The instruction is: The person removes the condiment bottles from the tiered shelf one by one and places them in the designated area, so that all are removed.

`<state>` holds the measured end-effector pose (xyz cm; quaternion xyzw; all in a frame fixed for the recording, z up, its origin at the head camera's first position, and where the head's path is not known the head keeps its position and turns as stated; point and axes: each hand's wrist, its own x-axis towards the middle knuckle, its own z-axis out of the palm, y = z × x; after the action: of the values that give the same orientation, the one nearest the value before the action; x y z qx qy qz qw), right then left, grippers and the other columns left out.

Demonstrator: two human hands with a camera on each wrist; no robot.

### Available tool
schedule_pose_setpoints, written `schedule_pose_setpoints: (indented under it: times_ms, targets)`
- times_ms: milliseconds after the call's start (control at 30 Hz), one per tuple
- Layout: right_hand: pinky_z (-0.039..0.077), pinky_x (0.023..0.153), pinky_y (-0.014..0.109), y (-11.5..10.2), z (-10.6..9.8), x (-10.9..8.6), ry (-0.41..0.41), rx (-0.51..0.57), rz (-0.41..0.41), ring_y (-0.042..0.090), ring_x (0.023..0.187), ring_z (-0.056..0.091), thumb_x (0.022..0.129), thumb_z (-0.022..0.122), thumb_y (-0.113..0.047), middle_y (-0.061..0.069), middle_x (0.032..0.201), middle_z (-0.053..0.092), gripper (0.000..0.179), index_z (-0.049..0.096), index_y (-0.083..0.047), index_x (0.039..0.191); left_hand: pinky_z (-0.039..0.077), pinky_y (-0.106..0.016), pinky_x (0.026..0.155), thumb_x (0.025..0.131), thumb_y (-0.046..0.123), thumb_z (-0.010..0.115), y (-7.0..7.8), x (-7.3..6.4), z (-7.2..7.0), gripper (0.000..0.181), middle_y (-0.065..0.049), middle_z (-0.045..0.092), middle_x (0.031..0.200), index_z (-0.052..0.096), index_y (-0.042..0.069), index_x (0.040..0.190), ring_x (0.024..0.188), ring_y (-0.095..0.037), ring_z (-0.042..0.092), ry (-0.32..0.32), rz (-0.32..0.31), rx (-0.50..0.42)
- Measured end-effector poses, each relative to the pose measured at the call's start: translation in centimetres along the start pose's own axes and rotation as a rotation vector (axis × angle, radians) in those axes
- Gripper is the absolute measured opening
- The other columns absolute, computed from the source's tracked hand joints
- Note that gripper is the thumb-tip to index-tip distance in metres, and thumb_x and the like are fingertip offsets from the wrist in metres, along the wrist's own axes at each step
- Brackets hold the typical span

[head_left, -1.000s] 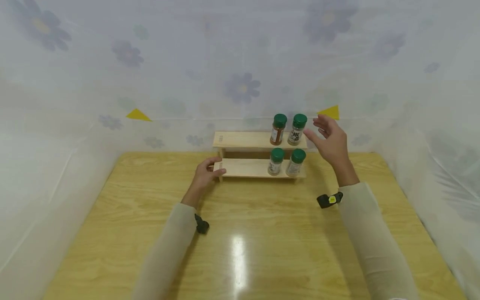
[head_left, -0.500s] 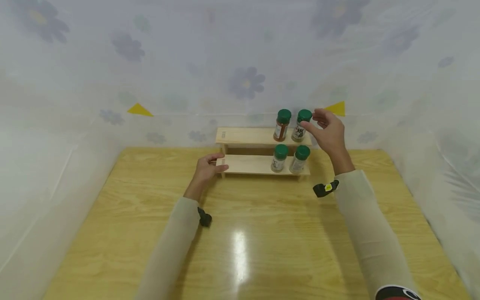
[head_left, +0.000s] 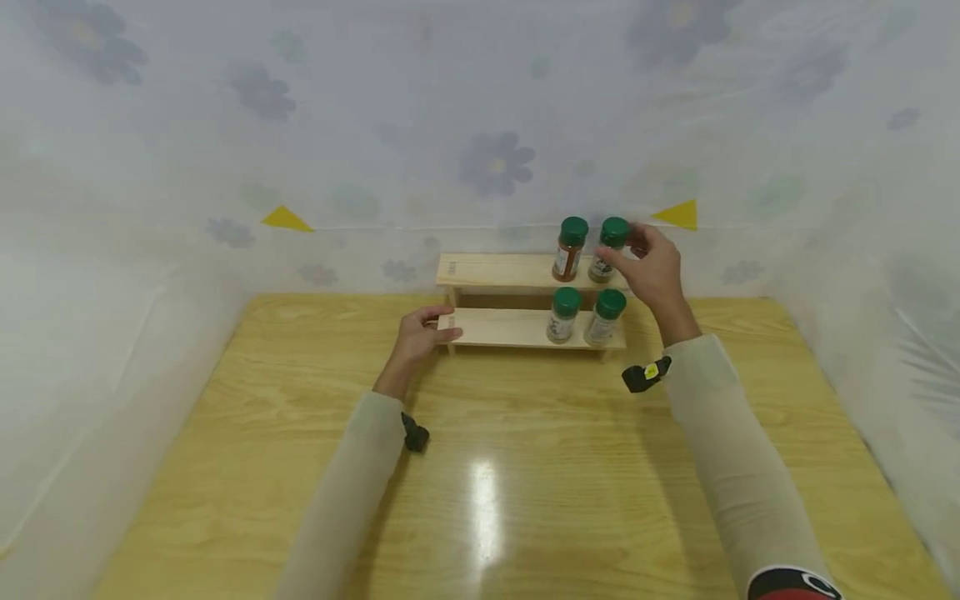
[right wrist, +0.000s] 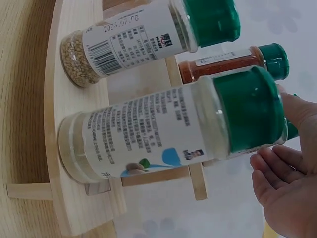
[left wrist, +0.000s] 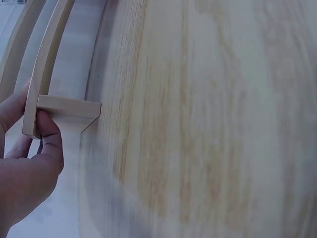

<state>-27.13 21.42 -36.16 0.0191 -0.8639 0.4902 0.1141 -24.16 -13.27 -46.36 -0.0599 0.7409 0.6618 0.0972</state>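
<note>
A two-step wooden rack [head_left: 495,325] stands against the back of the table. My left hand [head_left: 415,340] pinches the left end of its lower board, the thumb on one face and fingers on the other in the left wrist view. At the upper step's right end, my right hand [head_left: 654,268] has thumb and fingers around a green-capped spice jar [head_left: 615,232]; a nearer jar mostly hides it in the right wrist view. Beside it is a jar of red powder [head_left: 567,260]. The lower step bears a jar of pale powder [right wrist: 143,131] and a jar of small seeds [right wrist: 79,59].
Both steps show bare board left of the jars. A wood-grain table [head_left: 315,500] spreads in front of the rack. Behind it hangs a flowered sheet [head_left: 390,125] with two yellow triangles, and pale sheeting [head_left: 75,333] flanks the table.
My right hand has moved left, from beside the upper right spice jar to around it. My left hand stays at the rack's end. The view has shifted slightly.
</note>
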Motion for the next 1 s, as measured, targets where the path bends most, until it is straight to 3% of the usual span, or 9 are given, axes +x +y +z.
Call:
schedule_pose_setpoints:
  times_ms: [133, 433, 700, 1000]
  targets:
    - [0.038, 0.108, 0.043, 0.21, 0.00, -0.27, 0.017, 0.000, 0.020, 0.033, 0.123, 0.049, 0.085, 0.070, -0.038, 0.020, 0.131, 0.053, 0.065, 0.049, -0.003, 0.135, 0.046, -0.039, 0.098, 0.080, 0.006, 0.076, 0.09, 0.04, 0.41, 0.047, -0.009, 0.050, 0.135, 0.060, 0.007, 0.124, 0.120, -0.027, 0.051, -0.015, 0.009, -0.011]
    - [0.045, 0.098, 0.041, 0.77, 0.65, -0.41, 0.070, -0.020, -0.013, 0.026, 0.109, 0.058, 0.086, 0.068, -0.038, 0.017, 0.117, 0.062, 0.051, 0.058, -0.004, 0.123, 0.050, -0.031, 0.087, 0.080, 0.006, 0.076, 0.04, 0.15, 0.43, 0.046, -0.007, 0.051, 0.132, 0.061, 0.009, 0.123, 0.108, -0.022, 0.056, -0.012, 0.006, 0.015]
    - [0.045, 0.094, 0.043, 0.57, 0.52, -0.40, 0.064, -0.060, 0.004, 0.027, 0.104, 0.057, 0.087, 0.067, -0.040, 0.020, 0.116, 0.062, 0.053, 0.059, -0.003, 0.124, 0.050, -0.033, 0.089, 0.080, 0.005, 0.076, 0.39, -0.08, 0.51, 0.046, -0.008, 0.052, 0.131, 0.062, 0.009, 0.123, 0.106, -0.022, 0.057, -0.011, -0.010, 0.006]
    - [0.045, 0.093, 0.043, 0.68, 0.25, -0.47, 0.054, -0.086, 0.005, 0.027, 0.102, 0.056, 0.087, 0.068, -0.039, 0.019, 0.112, 0.062, 0.050, 0.059, -0.002, 0.120, 0.048, -0.038, 0.096, 0.079, 0.006, 0.076, 0.19, 0.37, 0.71, 0.047, -0.008, 0.051, 0.133, 0.061, 0.008, 0.124, 0.115, -0.026, 0.053, -0.014, -0.010, 0.009]
